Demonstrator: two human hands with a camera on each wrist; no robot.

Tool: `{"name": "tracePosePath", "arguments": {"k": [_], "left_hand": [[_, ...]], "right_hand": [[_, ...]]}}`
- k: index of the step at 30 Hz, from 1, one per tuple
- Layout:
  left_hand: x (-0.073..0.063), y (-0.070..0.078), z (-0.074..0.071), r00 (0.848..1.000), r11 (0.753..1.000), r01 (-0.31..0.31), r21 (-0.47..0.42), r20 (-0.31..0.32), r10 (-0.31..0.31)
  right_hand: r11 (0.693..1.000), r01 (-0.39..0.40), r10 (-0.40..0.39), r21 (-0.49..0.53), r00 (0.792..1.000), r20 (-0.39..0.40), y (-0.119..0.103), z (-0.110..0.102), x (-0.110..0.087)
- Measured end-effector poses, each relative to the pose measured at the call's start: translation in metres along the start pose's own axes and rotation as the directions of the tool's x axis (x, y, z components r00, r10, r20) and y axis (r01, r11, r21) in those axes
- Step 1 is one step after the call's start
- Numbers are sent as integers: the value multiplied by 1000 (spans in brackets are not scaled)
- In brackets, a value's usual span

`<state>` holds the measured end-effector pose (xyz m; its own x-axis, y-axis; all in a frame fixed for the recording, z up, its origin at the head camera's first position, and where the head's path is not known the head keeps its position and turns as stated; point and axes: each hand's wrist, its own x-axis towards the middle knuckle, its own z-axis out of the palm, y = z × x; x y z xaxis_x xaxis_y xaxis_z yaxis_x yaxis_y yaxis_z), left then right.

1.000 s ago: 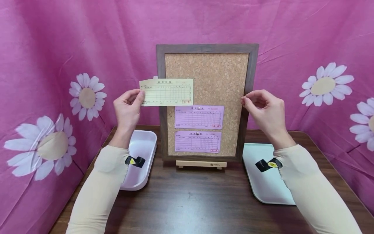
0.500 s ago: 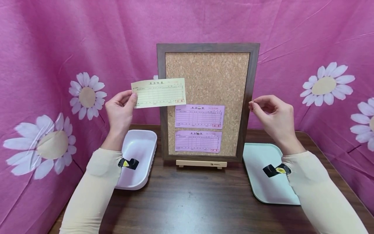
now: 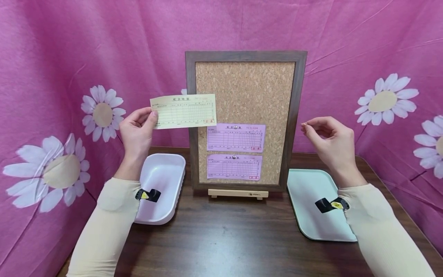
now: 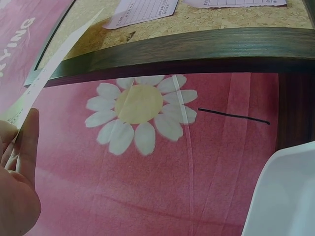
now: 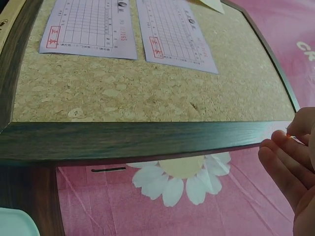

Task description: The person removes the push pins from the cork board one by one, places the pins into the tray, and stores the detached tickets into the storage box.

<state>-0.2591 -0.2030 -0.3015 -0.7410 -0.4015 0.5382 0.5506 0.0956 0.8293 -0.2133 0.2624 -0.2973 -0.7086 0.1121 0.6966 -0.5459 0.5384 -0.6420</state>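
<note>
My left hand (image 3: 135,132) pinches a pale yellow receipt slip (image 3: 183,111) by its left edge. The slip stands upright, its right part in front of the cork board (image 3: 245,92) in the head view. Two purple receipt slips (image 3: 236,138) are fixed one above the other low on the board, each with a round silver tack (image 3: 235,127) near its top. Right of the frame, my right hand (image 3: 330,140) holds thumb and forefinger together. A tiny thumbtack (image 5: 288,131) seems to show between those fingertips, mostly hidden by them.
The board's dark wooden frame (image 3: 299,88) leans on a small wooden stand (image 3: 238,193). To its left on the brown table (image 3: 221,238) is a white tray (image 3: 178,181); a pale green tray (image 3: 308,215) lies to the right. Behind hangs a pink flowered cloth (image 3: 242,27).
My left hand has drawn the yellow slip leftward, off much of the board. My right hand has moved right and slightly down, away from the board's frame.
</note>
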Motion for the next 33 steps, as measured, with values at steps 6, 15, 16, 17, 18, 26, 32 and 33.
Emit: {"name": "tracePosePath", "arguments": {"k": [6, 15, 16, 17, 18, 26, 32, 33], "left_hand": [[-1, 1, -7, 1000, 1000, 9, -1, -10, -9], [-1, -1, -19, 998, 998, 36, -53, -47, -39], [-1, -1, -20, 998, 998, 38, -53, -48, -41], [-2, -2, -21, 998, 998, 41, -55, -48, -43], [-2, -2, -22, 998, 997, 44, -62, -49, -47], [-3, -9, -29, 996, 992, 45, -120, -66, -53], [-5, -13, -32, 996, 990, 48, -133, -66, -58], [-6, -13, -33, 996, 990, 51, -130, -66, -60]], "right_hand": [[999, -38, 38, -9, 999, -5, 5, -5, -3], [992, -89, 90, -89, 996, 6, 19, -9, -13], [991, -94, 95, -95, 995, 6, 20, -10, -14], [990, -101, 102, -100, 995, 5, 21, -10, -15], [989, -106, 107, -106, 994, 5, 22, -11, -16], [983, -145, 147, -112, 989, 13, 28, -12, -21], [978, -164, 168, -128, 985, 24, 32, -14, -25], [977, -167, 171, -133, 985, 25, 33, -14, -26]]}}
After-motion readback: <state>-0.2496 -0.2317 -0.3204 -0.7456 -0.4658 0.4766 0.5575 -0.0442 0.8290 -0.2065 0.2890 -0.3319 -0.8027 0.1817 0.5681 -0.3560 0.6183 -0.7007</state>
